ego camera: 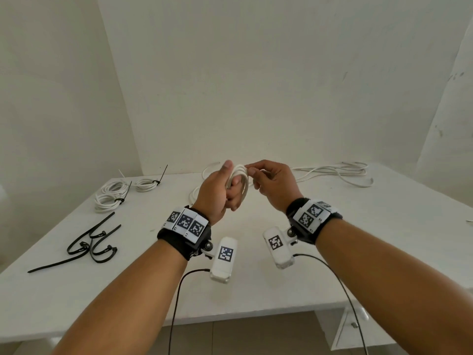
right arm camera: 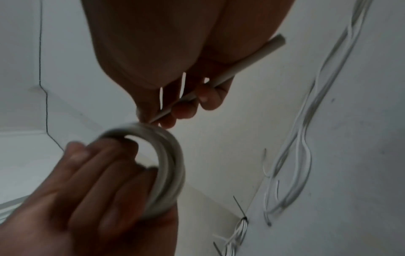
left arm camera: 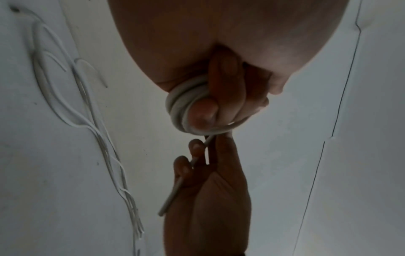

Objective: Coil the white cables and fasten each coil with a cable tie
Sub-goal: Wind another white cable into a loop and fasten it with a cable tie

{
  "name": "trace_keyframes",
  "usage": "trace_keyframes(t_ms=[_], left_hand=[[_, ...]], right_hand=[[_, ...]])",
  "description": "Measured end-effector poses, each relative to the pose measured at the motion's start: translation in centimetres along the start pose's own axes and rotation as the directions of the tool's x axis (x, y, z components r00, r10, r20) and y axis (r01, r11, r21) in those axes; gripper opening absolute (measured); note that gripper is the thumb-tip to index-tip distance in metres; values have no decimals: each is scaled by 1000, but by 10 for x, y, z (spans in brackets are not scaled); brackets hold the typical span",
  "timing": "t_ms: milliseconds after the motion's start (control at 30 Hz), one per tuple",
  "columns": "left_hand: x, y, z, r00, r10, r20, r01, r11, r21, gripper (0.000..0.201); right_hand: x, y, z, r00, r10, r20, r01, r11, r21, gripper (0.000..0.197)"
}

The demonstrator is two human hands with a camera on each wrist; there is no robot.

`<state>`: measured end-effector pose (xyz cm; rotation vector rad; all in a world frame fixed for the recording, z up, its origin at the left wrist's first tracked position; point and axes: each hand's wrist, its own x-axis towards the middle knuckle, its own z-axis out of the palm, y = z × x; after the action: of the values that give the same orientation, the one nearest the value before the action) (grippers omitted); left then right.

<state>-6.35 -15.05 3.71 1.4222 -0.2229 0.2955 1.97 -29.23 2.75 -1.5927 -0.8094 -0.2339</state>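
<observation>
Above the table's far middle, my left hand (ego camera: 225,188) grips a small coil of white cable (ego camera: 243,183), its loops wound round the fingers (left arm camera: 203,112). The coil (right arm camera: 168,166) stands upright between both hands. My right hand (ego camera: 266,180) pinches the cable's short free end (right arm camera: 210,83) right beside the coil; that cut end (left arm camera: 173,194) sticks out past the palm. Several loose black cable ties (ego camera: 89,244) lie at the table's front left.
Three tied white coils (ego camera: 115,194) lie at the back left of the white table (ego camera: 256,290). Loose white cables (ego camera: 337,172) sprawl along the back right, and more lie behind my hands (ego camera: 202,185). Walls close off the back and left.
</observation>
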Motion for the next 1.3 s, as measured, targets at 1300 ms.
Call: trace_keyframes(t_ms=[1300], left_hand=[[-11, 13, -33, 748, -101, -656, -105, 958, -268, 8]], right_hand=[[-16, -49, 76, 973, 25, 230, 100, 853, -512, 27]])
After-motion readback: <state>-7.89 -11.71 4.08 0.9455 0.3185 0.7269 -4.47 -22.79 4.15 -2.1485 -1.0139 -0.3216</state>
